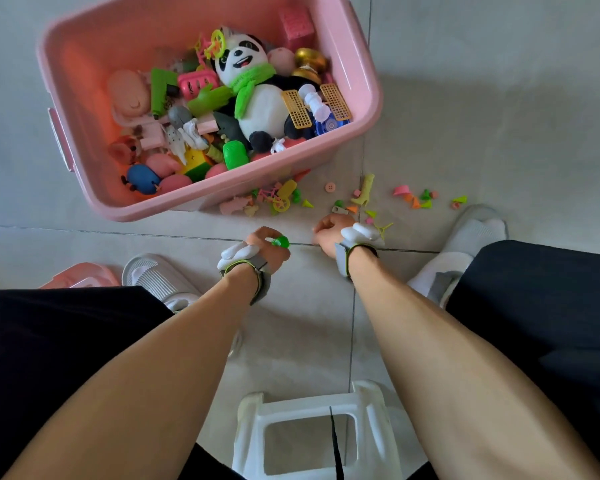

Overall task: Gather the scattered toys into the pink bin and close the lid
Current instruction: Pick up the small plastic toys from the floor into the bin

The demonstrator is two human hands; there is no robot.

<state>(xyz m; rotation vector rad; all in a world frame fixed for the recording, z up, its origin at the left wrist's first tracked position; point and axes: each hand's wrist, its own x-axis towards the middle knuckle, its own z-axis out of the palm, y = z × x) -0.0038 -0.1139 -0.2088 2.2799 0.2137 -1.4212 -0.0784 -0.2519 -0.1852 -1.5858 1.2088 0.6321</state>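
Observation:
The pink bin (368,98) stands open on the floor, full of toys, with a panda plush (257,98) on top. Small toys lie scattered by its near edge: a pink and yellow toy bicycle (274,199), a pink button (330,187), a yellow boot (366,190) and several little coloured cones (416,199). My left hand (267,245) is curled around a small green toy (280,242) just above the floor. My right hand (329,233) is curled low over the floor beside the scattered pieces; what it holds is hidden. The pink lid (80,276) shows at the left.
I sit on a white plastic stool (312,431) with my knees apart. White slippers (160,278) are on my feet, one on each side of my hands. Grey floor tiles surround the bin.

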